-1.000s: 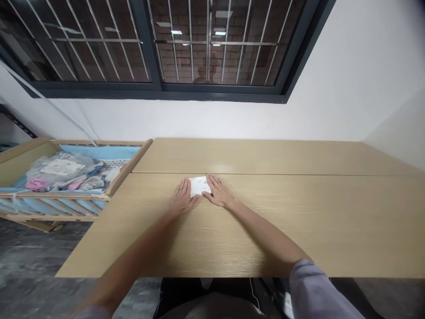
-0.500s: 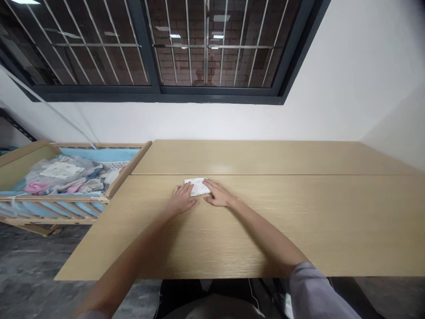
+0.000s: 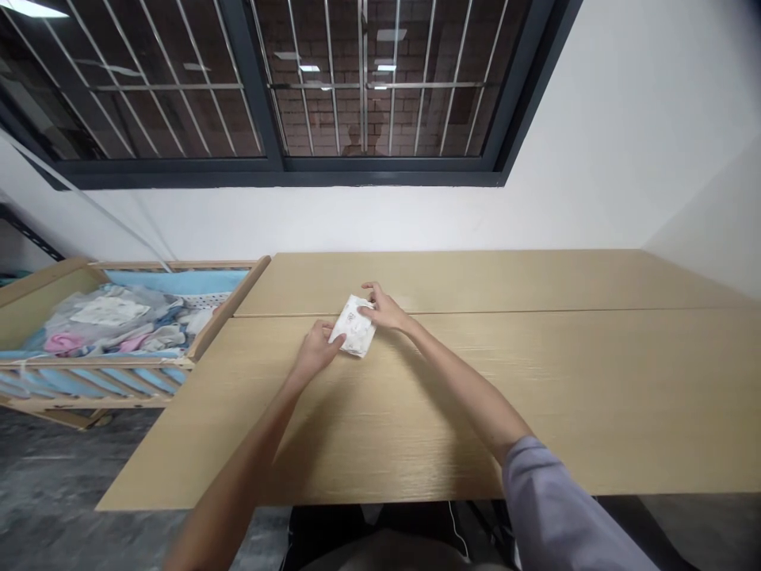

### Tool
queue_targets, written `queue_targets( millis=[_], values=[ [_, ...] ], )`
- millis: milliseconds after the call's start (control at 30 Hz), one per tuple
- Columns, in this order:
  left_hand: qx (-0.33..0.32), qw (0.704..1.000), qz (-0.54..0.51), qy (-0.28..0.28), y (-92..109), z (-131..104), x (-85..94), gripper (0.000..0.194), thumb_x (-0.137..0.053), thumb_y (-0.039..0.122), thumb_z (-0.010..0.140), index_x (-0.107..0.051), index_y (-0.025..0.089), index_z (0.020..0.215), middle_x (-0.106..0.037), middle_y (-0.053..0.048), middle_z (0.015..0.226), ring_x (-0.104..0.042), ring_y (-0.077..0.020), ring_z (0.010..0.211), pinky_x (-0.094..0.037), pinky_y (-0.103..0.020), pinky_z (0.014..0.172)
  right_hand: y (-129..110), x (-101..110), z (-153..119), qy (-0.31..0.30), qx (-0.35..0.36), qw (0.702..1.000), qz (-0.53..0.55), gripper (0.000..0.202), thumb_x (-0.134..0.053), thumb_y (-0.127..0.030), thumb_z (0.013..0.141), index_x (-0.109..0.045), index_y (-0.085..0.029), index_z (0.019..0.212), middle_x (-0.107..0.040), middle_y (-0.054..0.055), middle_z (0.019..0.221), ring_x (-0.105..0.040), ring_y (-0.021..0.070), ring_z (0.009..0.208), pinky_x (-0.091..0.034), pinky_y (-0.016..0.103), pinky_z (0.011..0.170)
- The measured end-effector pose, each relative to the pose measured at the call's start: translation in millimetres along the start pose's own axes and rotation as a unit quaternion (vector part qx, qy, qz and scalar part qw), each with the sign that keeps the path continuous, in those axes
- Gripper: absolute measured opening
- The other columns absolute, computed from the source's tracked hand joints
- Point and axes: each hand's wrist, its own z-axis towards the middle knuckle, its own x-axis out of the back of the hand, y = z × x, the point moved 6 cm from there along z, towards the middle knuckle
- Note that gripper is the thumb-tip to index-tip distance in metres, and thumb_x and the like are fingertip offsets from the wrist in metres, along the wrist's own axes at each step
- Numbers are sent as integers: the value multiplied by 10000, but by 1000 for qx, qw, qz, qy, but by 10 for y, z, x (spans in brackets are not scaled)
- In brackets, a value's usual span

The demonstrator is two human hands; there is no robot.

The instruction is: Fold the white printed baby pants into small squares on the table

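A small folded white cloth [image 3: 355,326] with faint printed marks is held tilted above the light wooden table [image 3: 535,381]. My left hand [image 3: 318,347] grips its lower left edge, thumb on top and fingers behind. My right hand [image 3: 384,308] pinches the upper right edge between thumb and fingers. What the fingers do behind the cloth is hidden.
A wooden crib [image 3: 229,313] with light blue lining stands left of the table, holding a heap of clothes and a clear plastic bag [image 3: 151,301]. Beyond the table are a white wall [image 3: 380,218] and a dark-framed barred window [image 3: 380,164]. A seam runs across the tabletop.
Both hands have lifted the white cloth from the tabletop and turned it to a slant. The fingers went from lying flat on it to gripping its edges.
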Motion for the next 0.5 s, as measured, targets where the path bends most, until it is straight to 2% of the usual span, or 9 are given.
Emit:
queue_targets(
  millis=[67, 133, 267, 400, 500],
  values=[
    [36, 999, 6, -22, -39, -66, -105, 372, -543, 469, 925, -617, 158, 1115, -763, -96, 1003, -719, -224, 879, -520, -295, 714, 98, -118, 95, -60, -44, 997, 8, 730, -710, -326, 846, -364, -138, 1461, -665, 107, 1137, -662, 189, 854, -531, 300, 754],
    [68, 996, 25, -45, -77, -126, -246, 333, -573, 476, 898, -639, 170, 1012, -769, -117, 958, -725, -257, 876, -501, -312, 697, 210, -281, 145, -115, -74, 991, 4, 735, -771, -316, 813, -422, -120, 1430, -669, 131, 1171, -673, 174, 819, -536, 274, 706],
    [99, 990, 73, -74, -125, -174, -446, 318, -576, 481, 880, -654, 183, 957, -764, -172, 1002, -715, -323, 993, -487, -361, 772, 392, -518, 193, -147, -82, 986, -11, 659, -830, -294, 768, -535, -113, 1329, -704, 119, 1126, -689, 169, 844, -541, 253, 713],
    [96, 987, 101, -77, -93, -172, -429, 336, -552, 500, 897, -662, 189, 963, -758, -174, 1008, -706, -338, 1016, -494, -391, 823, 461, -595, 212, -159, -73, 984, -29, 631, -828, -298, 778, -561, -107, 1317, -721, 117, 1115, -710, 180, 881, -555, 271, 761],
    [95, 987, 120, -41, 24, -266, -360, 432, -507, 508, 929, -637, 146, 1126, -710, -226, 1154, -659, -377, 1128, -482, -463, 921, 371, -570, 174, -161, -56, 985, -40, 636, -788, -333, 831, -544, -104, 1372, -702, 168, 1211, -715, 230, 997, -560, 335, 858]
  ],
)
